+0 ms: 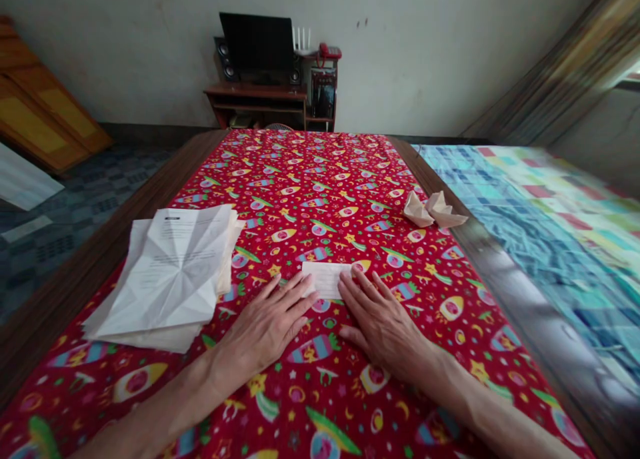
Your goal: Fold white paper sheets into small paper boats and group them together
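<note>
L hand (pixel 270 322) palm-down, fingers (pixel 291 291) slightly spread & angled fwd/inward. R hand (pixel 383 322) ditto, mirrored, its thumb (pixel 353 336) stuck out wider twd L. Both bare forearms (pixel 165 400) come in diag. from bottom corners, hands apart.

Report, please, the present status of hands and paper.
Left hand, right hand: on opposite ends of folded paper. Paper lies on red tablecloth. Stacked sheets at left, not in the way.
</note>
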The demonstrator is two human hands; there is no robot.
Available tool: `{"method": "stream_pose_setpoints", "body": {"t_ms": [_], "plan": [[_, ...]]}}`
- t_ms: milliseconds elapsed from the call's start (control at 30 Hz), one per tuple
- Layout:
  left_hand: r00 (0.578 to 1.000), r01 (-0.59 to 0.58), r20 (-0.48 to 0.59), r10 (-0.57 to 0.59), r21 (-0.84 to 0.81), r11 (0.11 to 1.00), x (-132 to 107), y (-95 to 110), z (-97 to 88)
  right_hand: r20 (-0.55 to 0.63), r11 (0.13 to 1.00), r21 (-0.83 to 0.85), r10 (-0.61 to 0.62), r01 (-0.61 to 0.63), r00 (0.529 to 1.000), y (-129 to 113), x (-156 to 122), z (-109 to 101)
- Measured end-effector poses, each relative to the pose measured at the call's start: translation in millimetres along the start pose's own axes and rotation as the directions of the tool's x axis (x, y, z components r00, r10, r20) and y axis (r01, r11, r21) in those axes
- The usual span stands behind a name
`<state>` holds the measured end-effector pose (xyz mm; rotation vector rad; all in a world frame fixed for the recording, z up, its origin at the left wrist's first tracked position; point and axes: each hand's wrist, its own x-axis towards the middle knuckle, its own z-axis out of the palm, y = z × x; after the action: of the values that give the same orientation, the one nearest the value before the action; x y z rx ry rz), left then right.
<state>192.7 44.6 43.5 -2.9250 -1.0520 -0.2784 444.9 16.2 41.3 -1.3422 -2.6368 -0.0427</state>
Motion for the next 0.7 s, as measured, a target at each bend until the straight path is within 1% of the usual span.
{"method": "stream_pose_setpoints", "body": {"t_ms": [100, 200, 267, 400, 433, 500, 600, 633, 700], "plan": [[1.0, -0.007, 0.001, 0.007, 0.02, 1.0, -7.7, -0.8, -1.4, -0.003, 0.999, 0.021, -0.045, 0.045, 0.999, -5.5, -11.6, -3.6], [0.999, 0.008, -0.037, -0.007, 0.027, 1.0, -12.6, -1.6, -1.0, -0.023, 0.999, 0.028, -0.023, 0.024, 0.999, -5.3, -18.1, -5.2], [0.995, 0.009, -0.097, -0.009, 0.001, 1.0, -12.4, -3.3, -0.6, -0.064, 0.999, 0.033, 0.003, -0.001, 0.998, -4.1, -17.0, -5.8], [0.965, -0.006, -0.263, -0.027, -0.125, 0.992, 0.0, -10.5, -3.5, -0.219, 0.997, 0.071, 0.045, -0.03, 0.975, -1.0, -3.6, -5.3], [0.957, -0.001, -0.287, -0.045, -0.159, 0.987, 5.1, -12.5, -4.7, -0.251, 0.995, 0.082, 0.07, -0.051, 0.965, 0.1, 0.7, -4.6], [0.946, 0.017, -0.312, -0.084, -0.211, 0.977, 16.2, -15.8, -6.2, -0.282, 0.985, 0.103, 0.159, -0.135, 0.946, 2.8, 8.7, -2.4], [0.935, 0.051, -0.329, -0.134, -0.248, 0.967, 29.2, -17.4, -4.8, -0.276, 0.949, 0.156, 0.309, -0.275, 0.91, 7.2, 17.2, 2.4], [0.933, 0.07, -0.325, -0.154, -0.257, 0.964, 31.6, -17.0, -3.3, -0.269, 0.937, 0.186, 0.337, -0.295, 0.902, 8.3, 18.9, 4.1], [0.932, 0.106, -0.307, -0.191, -0.272, 0.956, 33.1, -15.4, 0.4, -0.24, 0.915, 0.274, 0.364, -0.297, 0.9, 9.3, 21.0, 7.5]]}}
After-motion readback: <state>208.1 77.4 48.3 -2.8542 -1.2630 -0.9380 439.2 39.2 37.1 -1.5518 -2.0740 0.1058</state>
